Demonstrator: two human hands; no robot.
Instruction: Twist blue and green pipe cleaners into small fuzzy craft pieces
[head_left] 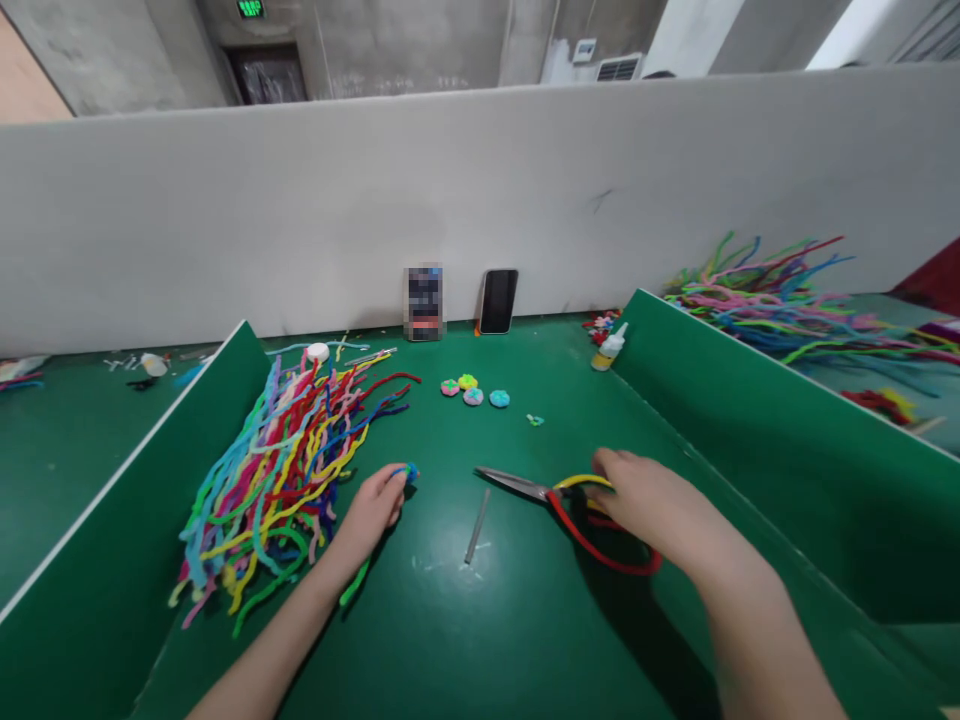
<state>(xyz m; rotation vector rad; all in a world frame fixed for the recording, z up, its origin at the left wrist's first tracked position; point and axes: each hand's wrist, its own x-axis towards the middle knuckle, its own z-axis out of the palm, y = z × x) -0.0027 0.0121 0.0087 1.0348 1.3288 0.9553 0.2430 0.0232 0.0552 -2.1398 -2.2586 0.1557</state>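
On the green table point(525, 640), a pile of fuzzy stems point(281, 460) is spread at left. Red-and-yellow scissors point(551, 495) are clasped at the handle by the right hand point(649, 497). Between pile and scissors, a blue-green piece point(412, 473), seemingly coiled, is pinched in the fingertips of the left hand point(377, 505).

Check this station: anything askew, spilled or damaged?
Nothing clearly spilled. Two minor oddities: a dark scratch-like mark on the white partition, standing out against its pale face, and whitish streaks on the green tabletop by the grey stick; scuffs or glare, can't tell.
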